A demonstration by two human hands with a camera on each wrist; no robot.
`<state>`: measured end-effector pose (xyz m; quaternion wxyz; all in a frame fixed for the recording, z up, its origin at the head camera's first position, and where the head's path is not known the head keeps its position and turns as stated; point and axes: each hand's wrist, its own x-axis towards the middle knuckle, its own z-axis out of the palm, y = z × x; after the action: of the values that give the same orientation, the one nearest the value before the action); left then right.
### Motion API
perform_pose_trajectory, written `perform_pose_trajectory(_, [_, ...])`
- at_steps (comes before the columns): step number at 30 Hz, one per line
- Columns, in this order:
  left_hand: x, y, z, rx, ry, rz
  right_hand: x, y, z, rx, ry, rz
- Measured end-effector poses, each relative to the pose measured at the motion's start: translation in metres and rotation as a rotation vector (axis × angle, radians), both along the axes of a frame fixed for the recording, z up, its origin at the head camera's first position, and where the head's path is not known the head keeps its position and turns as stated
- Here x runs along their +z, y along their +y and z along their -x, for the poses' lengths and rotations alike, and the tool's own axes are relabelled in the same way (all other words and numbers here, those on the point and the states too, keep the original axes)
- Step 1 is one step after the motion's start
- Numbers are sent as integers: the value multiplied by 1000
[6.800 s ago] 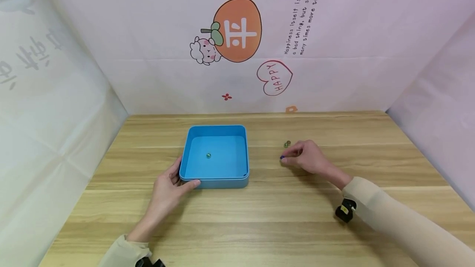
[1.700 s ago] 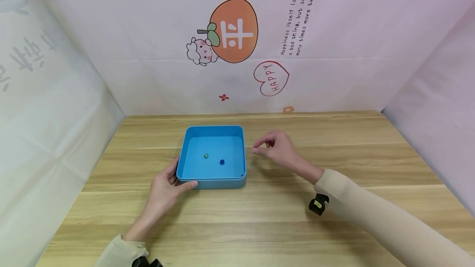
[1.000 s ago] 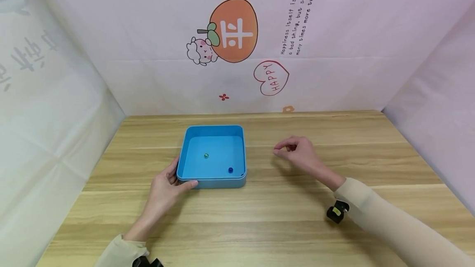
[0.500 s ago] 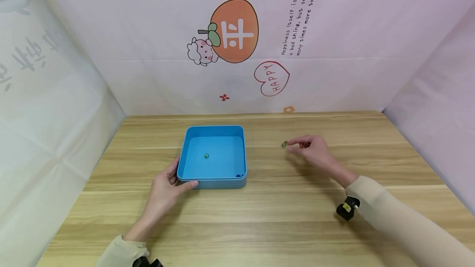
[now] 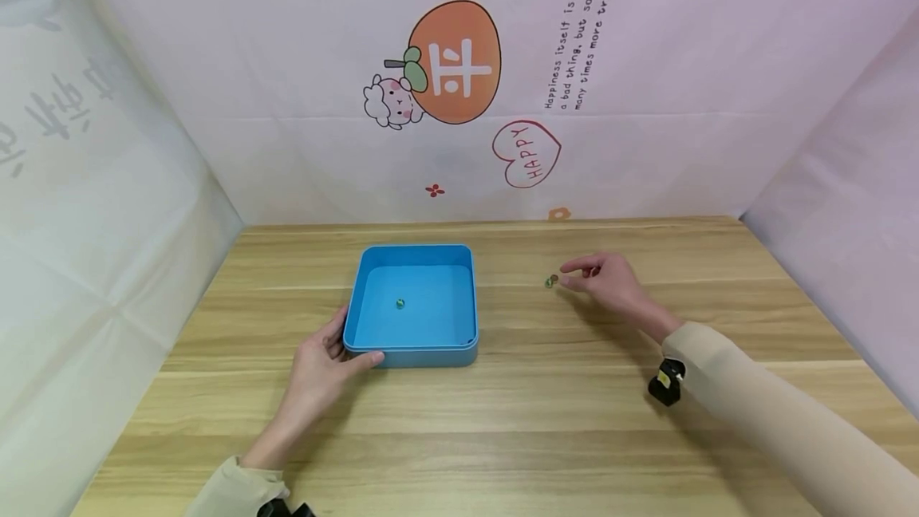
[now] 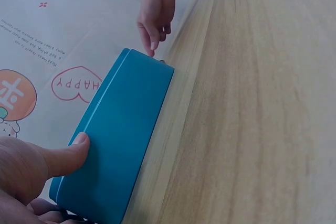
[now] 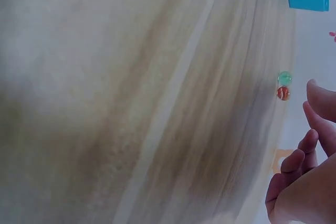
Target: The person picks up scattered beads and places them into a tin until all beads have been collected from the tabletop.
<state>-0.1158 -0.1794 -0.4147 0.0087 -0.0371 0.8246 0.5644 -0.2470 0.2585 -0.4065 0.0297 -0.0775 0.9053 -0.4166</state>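
My left hand (image 5: 319, 373) grips the near left corner of a square blue box (image 5: 416, 357), its thumb (image 6: 71, 157) against the front wall. Inside the box lies a green glass marble (image 5: 400, 304); dark blue marbles (image 5: 467, 341) at the near right corner are mostly hidden by the front wall. Two more marbles sit side by side on the table right of the box, one green (image 7: 284, 78) and one reddish-brown (image 7: 283, 93). Just right of them hovers my right hand (image 5: 606, 282), thumb and forefinger apart with nothing between them.
The box stands on a wood-grain table (image 5: 431, 437). A white printed sheet (image 5: 323, 166) rises behind the table's back edge, with more sheeting at both sides. Black wrist cameras (image 5: 666, 385) hang at both sleeves.
My right hand has let a blue marble into the box, where it rolled to the near right corner. The hand then moved right, back to the two marbles. The left hand stays on the box.
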Motion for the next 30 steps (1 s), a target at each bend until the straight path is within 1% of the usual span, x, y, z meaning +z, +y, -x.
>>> perform_pose_trajectory(5, [-1,0,0,5,-1,-1,-4,1,6,20,2,1])
perform_pose_trajectory(12, [-1,0,-1,-4,28,-20,-4,1,8,25,-20,9])
perform_pose_trajectory(23, [-2,-1,1,3,14,-20,-9,1,12,17,-23,-5])
perform_pose_trajectory(30, [-3,-1,1,-4,14,-24,-11,-2,14,11,-22,-20])
